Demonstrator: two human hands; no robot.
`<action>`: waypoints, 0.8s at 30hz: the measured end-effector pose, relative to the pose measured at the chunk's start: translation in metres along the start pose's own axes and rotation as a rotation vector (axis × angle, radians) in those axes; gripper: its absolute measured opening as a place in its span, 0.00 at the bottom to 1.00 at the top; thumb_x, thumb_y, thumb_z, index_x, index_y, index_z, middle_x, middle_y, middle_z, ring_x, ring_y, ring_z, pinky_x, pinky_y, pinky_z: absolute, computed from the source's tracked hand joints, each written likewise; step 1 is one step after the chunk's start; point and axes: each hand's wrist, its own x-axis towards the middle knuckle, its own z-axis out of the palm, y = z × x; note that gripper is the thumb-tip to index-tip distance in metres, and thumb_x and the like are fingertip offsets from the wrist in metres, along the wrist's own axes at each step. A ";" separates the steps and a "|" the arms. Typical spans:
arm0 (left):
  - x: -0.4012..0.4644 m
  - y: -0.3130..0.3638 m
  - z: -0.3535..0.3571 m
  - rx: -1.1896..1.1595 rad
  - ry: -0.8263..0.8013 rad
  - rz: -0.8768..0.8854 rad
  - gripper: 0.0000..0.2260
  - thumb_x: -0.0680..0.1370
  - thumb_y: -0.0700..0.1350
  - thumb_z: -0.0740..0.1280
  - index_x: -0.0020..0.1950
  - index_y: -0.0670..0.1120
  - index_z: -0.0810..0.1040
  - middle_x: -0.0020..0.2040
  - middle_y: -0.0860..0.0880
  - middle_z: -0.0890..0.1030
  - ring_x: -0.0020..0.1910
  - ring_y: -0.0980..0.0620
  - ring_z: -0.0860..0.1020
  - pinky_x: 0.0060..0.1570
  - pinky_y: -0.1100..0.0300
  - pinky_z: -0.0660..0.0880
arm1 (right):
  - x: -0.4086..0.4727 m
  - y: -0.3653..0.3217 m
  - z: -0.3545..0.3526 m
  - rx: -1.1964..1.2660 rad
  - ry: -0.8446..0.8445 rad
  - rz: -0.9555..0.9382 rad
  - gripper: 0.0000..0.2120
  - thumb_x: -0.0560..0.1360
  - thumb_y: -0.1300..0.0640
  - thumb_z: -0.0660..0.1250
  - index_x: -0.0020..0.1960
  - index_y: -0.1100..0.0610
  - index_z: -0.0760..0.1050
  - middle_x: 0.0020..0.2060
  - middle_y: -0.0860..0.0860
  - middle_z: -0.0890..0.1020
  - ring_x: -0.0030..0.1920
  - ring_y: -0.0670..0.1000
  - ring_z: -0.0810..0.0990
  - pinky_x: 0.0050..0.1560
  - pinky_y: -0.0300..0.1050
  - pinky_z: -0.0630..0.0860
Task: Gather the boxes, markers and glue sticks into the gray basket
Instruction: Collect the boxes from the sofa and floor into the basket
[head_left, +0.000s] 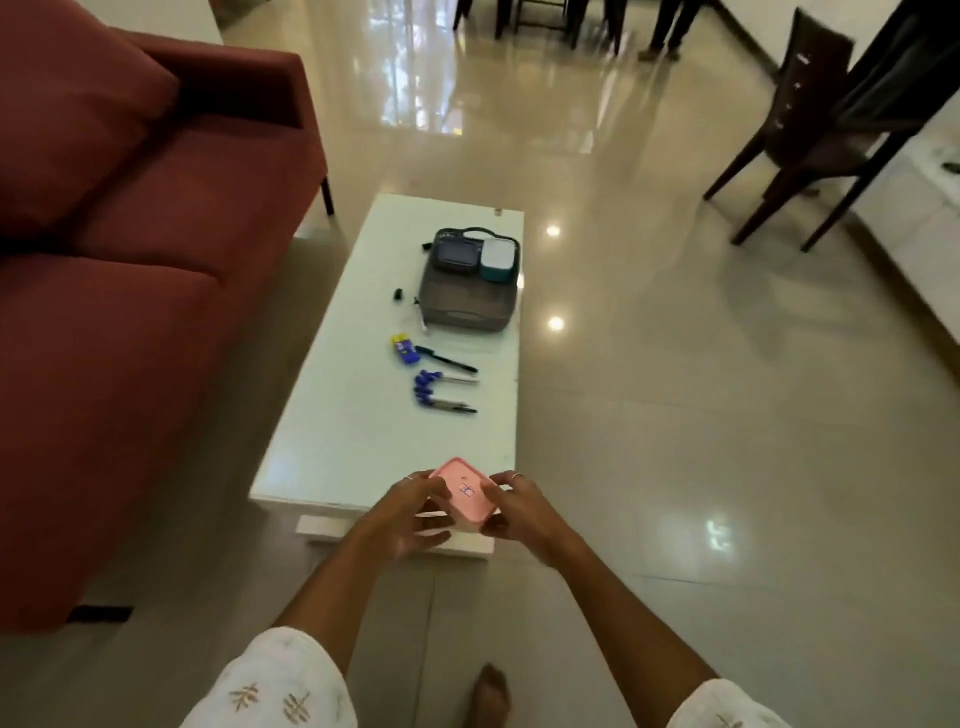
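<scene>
With my left hand (415, 506) and right hand (511, 506) clamped on opposite sides of the pink box (464, 492) above the table's near edge, I should carry it level to the gray basket (464, 301).

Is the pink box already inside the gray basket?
No, the pink box is held between the left hand and right hand at the table's near end, apart from the gray basket.

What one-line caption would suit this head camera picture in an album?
Both hands, left and right, hold a pink box at the near end of a white table, far from the gray basket.
</scene>
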 end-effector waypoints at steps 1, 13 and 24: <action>0.007 0.004 0.019 0.014 -0.032 -0.002 0.15 0.73 0.38 0.63 0.59 0.46 0.75 0.50 0.40 0.80 0.49 0.43 0.79 0.53 0.49 0.76 | 0.000 -0.001 -0.022 0.015 0.003 0.002 0.14 0.79 0.57 0.60 0.61 0.63 0.70 0.57 0.63 0.79 0.50 0.58 0.81 0.52 0.53 0.80; 0.108 0.072 0.082 0.118 0.201 -0.010 0.08 0.77 0.45 0.67 0.50 0.41 0.74 0.53 0.41 0.77 0.50 0.43 0.77 0.53 0.52 0.71 | 0.085 -0.035 -0.162 0.094 0.115 -0.005 0.13 0.79 0.61 0.59 0.61 0.66 0.69 0.53 0.60 0.79 0.50 0.57 0.80 0.45 0.47 0.81; 0.227 0.176 0.106 0.201 0.426 -0.096 0.05 0.78 0.42 0.63 0.44 0.43 0.72 0.46 0.43 0.74 0.33 0.52 0.70 0.34 0.62 0.66 | 0.230 -0.137 -0.268 0.034 0.177 0.022 0.07 0.79 0.62 0.59 0.55 0.61 0.72 0.50 0.58 0.80 0.50 0.58 0.80 0.51 0.53 0.79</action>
